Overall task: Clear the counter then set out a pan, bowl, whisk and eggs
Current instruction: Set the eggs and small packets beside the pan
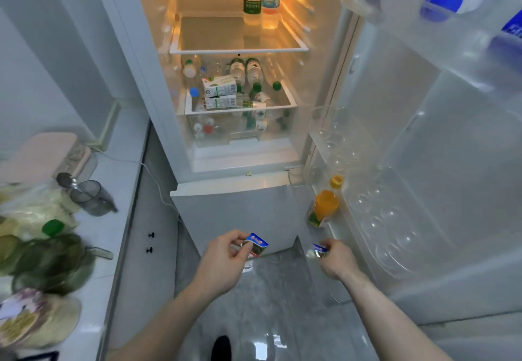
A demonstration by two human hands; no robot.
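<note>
Person stands at an open fridge, door swung right. Left hand pinches a small blue-topped sachet between thumb and fingertips; right hand pinches a second, similar packet — mostly hidden by the fingers, so what it is stays unclear. Both are held low in front of the freezer drawer front, not yet put anywhere.

Progress, as a judgement: early, in the clearing phase. The counter at left is not cleared — a grey measuring cup, a pinkish appliance, leafy greens in bags and a green-capped bottle lie on it. No pan, bowl or whisk visible anywhere. No eggs seen either: the door's egg tray looks empty, dimples only.

Fridge contents: two bottles on the upper shelf, cartons and bottles in the crisper drawer, an orange drink bottle low in the door, water bottles in the top door rack.

Hard to make out — counter items are motion-blurred and cut off at the left edge; sachet labels unreadable; lower drawer contents are seen only through frosted plastic; a dark shape at bottom centre, maybe a shoe, cannot tell.
</note>
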